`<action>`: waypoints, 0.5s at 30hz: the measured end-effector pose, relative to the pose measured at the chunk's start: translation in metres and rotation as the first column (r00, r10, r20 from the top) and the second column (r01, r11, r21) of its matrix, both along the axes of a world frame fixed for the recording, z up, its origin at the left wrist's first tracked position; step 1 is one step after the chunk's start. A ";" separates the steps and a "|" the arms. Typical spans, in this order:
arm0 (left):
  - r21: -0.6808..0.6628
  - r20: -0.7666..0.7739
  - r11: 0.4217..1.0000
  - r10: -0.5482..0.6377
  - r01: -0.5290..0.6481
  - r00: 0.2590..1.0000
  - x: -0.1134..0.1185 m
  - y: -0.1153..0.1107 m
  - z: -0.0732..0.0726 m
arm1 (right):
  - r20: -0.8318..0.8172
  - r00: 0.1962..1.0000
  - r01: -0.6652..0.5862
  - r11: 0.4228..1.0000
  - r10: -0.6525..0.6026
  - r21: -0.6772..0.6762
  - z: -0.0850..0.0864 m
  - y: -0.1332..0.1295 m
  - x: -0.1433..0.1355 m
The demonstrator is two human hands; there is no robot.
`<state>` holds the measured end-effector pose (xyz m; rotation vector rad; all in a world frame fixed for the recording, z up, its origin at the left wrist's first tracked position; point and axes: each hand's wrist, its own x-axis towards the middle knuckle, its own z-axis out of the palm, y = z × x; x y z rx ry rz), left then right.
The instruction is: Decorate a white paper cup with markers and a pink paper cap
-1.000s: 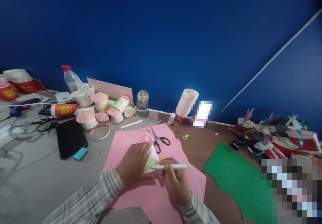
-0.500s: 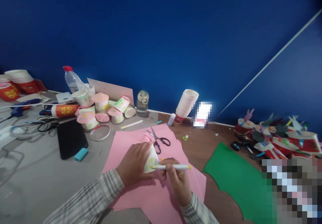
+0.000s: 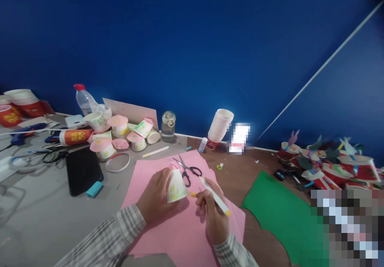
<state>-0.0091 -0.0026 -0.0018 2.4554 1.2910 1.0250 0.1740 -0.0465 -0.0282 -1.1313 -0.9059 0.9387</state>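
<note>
My left hand (image 3: 157, 191) is closed around a white paper cup (image 3: 177, 187) decorated with yellow flowers and green leaves, tilted above the pink paper (image 3: 192, 229). A white marker (image 3: 217, 198) with a yellow end is gripped in my right hand (image 3: 213, 215), its tip pointing up and left, apart from the cup. A small yellow cap (image 3: 193, 194) shows at the right fingers; whether they hold it I cannot tell. Scissors with black handles (image 3: 187, 171) lie open on the paper just beyond the cup.
Decorated cups with pink tops (image 3: 118, 125) cluster at the back left, near a water jar (image 3: 168, 127). A black tablet-like slab (image 3: 83, 171) lies left. Stacked white cups (image 3: 220, 126) lean at the back. Green paper (image 3: 279, 213) and red cup crafts (image 3: 357, 165) occupy the right.
My right hand has swung the marker away from the cup, its tip now pointing upward. The cup has turned a little in my left hand, showing more of its side.
</note>
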 end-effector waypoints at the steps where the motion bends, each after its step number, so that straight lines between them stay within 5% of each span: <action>1: -0.008 0.011 1.000 -0.006 0.006 1.000 0.001 -0.001 0.003 | 0.058 0.998 -0.008 1.000 0.007 0.008 0.000 -0.002 -0.001; 6: -0.090 0.097 0.995 -0.028 0.037 0.995 0.005 0.000 0.008 | 0.370 0.928 -0.095 0.982 0.029 0.161 0.002 -0.007 -0.008; 15: -0.125 0.164 0.991 -0.028 0.049 0.986 0.002 0.000 0.000 | 0.496 0.868 -0.161 0.959 0.025 0.233 0.006 -0.005 -0.008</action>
